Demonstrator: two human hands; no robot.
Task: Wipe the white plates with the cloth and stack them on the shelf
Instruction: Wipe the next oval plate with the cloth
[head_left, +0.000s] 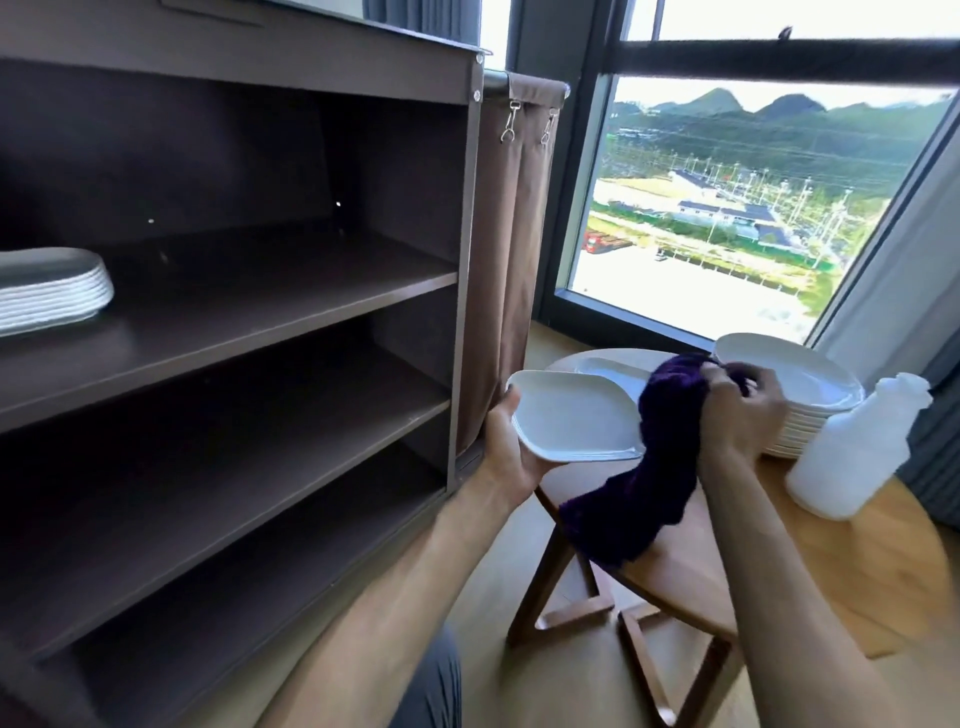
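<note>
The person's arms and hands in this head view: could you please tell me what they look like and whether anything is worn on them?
Both forearms are bare up to where the picture cuts them off, with no sleeves showing. The left hand and right hand wear no gloves, and no watch, bracelet or ring is visible. The fingers are bare too. A bit of grey clothing shows at the bottom edge, below the left arm.

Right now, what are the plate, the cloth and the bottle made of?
Plate: probably glazed ceramic or melamine; smooth, white, slightly shiny. Cloth: soft, fuzzy fabric, maybe microfibre; it droops in folds. Bottle: likely plastic; cloudy white, matte.
</note>
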